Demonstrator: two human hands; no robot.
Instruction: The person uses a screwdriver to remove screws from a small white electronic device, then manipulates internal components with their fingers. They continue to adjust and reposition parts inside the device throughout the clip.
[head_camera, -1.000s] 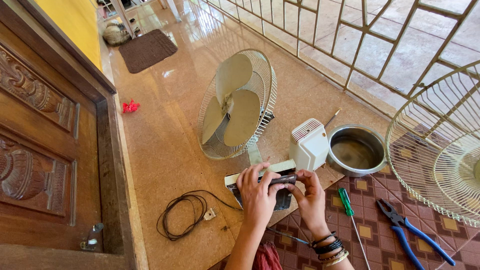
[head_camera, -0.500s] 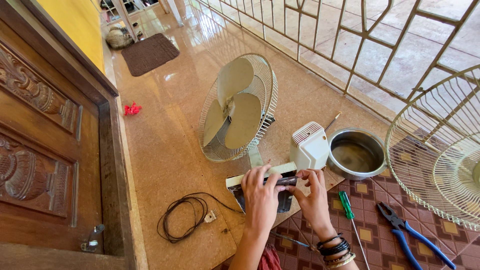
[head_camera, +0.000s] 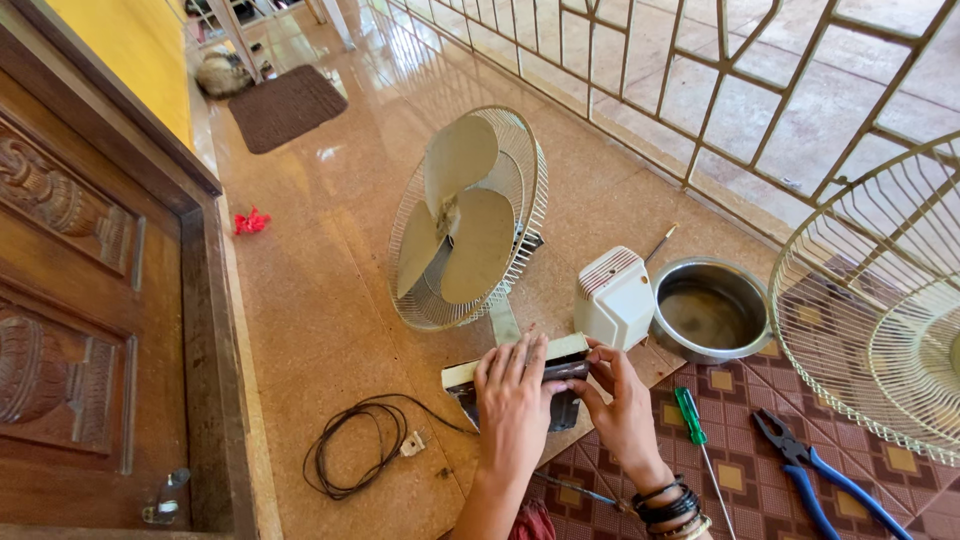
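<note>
A cream table fan stands on the tiled floor with its blades bare and only the rear wire guard on. Its flat base lies near me. My left hand presses flat on that base. My right hand pinches a dark part at the base's right end. Both hands touch the base.
A white motor cover and a steel bowl sit to the right. A loose front guard lies far right. A green screwdriver and blue pliers rest on a patterned mat. Coiled black cord lies left, by a wooden door.
My hands stay on the fan base with small finger shifts. The view has moved slightly closer.
</note>
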